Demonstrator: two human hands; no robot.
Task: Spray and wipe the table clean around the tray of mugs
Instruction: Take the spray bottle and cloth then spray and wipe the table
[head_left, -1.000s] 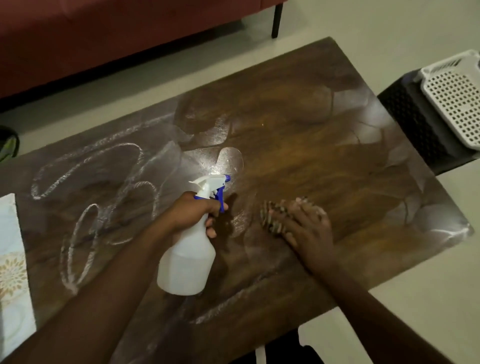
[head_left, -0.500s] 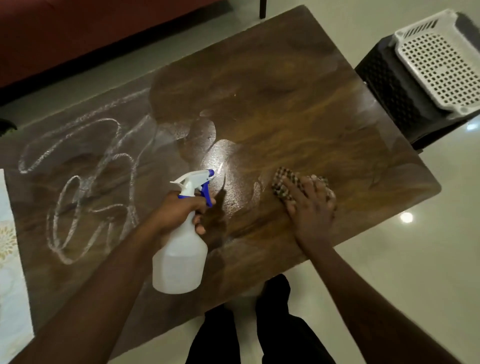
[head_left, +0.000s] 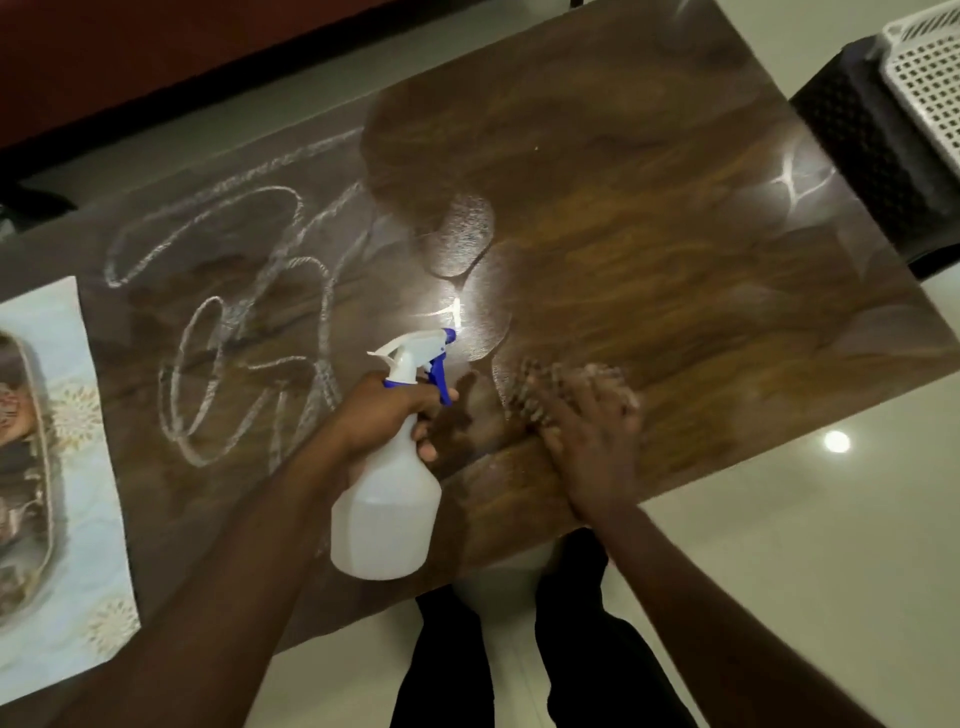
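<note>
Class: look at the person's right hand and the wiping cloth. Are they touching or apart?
Touching. The head view shows the right hand pressing flat on the cloth, whose checked edge sticks out beyond the fingers on the table.

Head cam, close, steep down onto table (head_left: 649, 249).

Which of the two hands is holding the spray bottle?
The left hand grips the spray bottle; the right hand presses the cloth on the table.
</note>
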